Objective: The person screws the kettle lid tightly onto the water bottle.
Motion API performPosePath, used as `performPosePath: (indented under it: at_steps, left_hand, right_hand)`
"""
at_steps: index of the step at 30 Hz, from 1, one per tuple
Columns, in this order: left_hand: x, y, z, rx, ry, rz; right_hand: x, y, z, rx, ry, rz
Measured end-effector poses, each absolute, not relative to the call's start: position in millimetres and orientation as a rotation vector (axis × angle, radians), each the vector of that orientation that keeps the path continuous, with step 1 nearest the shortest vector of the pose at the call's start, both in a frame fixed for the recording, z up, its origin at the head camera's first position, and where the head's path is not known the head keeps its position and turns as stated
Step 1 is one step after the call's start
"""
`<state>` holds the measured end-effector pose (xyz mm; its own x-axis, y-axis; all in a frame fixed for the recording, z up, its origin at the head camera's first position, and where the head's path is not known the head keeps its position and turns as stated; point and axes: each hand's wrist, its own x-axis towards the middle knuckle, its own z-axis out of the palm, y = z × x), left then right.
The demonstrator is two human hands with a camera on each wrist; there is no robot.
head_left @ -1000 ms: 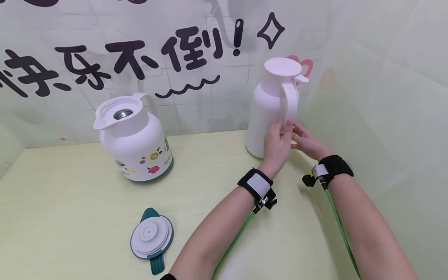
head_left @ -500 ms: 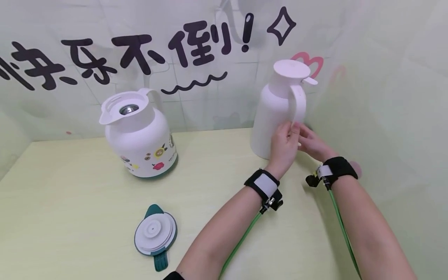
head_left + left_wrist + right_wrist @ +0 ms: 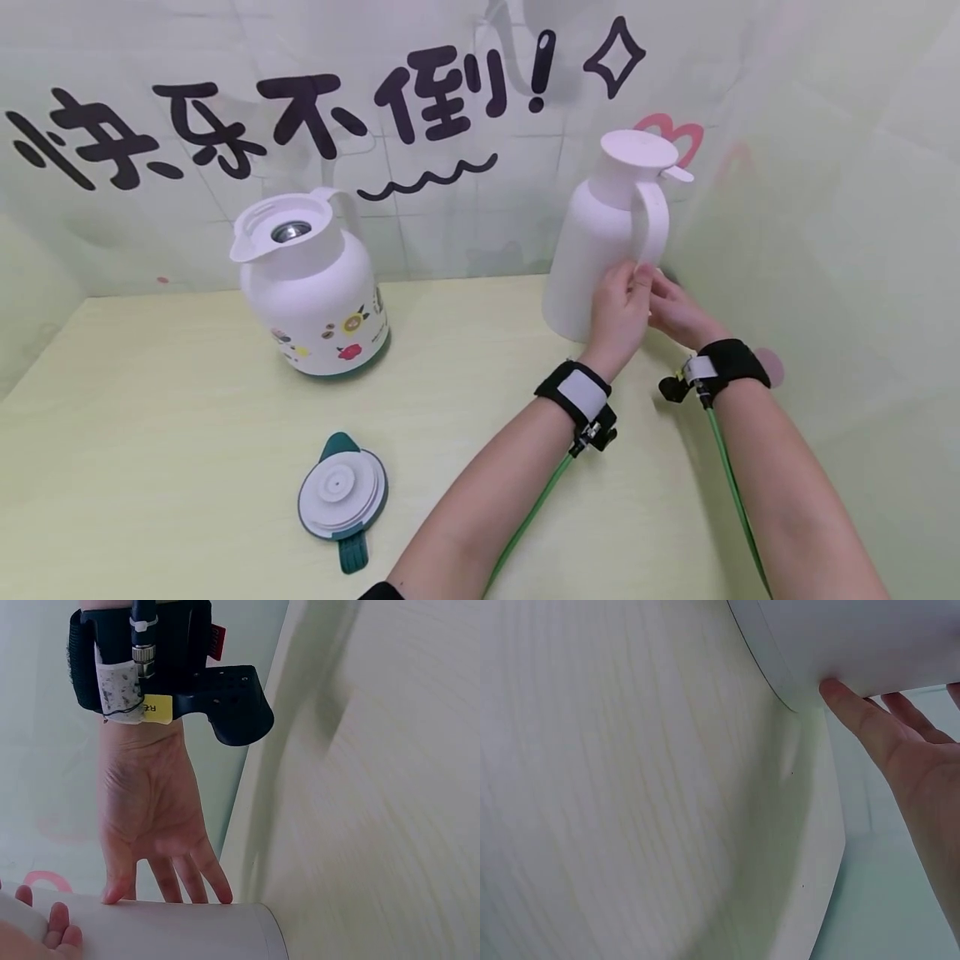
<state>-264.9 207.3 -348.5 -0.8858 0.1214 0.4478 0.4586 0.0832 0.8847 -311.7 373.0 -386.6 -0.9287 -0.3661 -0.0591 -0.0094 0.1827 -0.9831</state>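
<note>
Before you, a pale wood-grain bench (image 3: 187, 458) meets a lettered backdrop (image 3: 450, 242). The squat jug (image 3: 307, 287) gapes, contents unclear; a lid (image 3: 341, 493) lies underside-up in front. At right rear, the tall flask (image 3: 588, 250) stands vertical, handle (image 3: 657, 218) toward you; your left hand (image 3: 618, 321) grips the handle, your right hand (image 3: 681, 318) touches its side, fingers nearly straight.

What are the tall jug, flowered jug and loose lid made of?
Tall jug: satin plastic or painted metal; smooth, softly shaded.
Flowered jug: similar-looking shell; mirror-bright mouth lining, probably metal.
Loose lid: likely matte plastic, moulded-looking rings.
</note>
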Motion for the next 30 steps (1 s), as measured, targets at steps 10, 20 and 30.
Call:
performPosePath:
  at_steps: [10,20,30]
  left_hand:
    - [-260,199,-339,-0.595,-2.22,-1.843]
    - [-247,188,-330,-0.409,-2.276,-1.711]
    - [-228,156,-329,-0.558,-2.369,-1.756]
  right_hand:
    - [-304,366,-393,-0.336,2.2,-1.897]
    - [-292,355,-403,-0.252,2.24,-1.911]
    - [-271,352,-407,-0.203,2.265,-1.893]
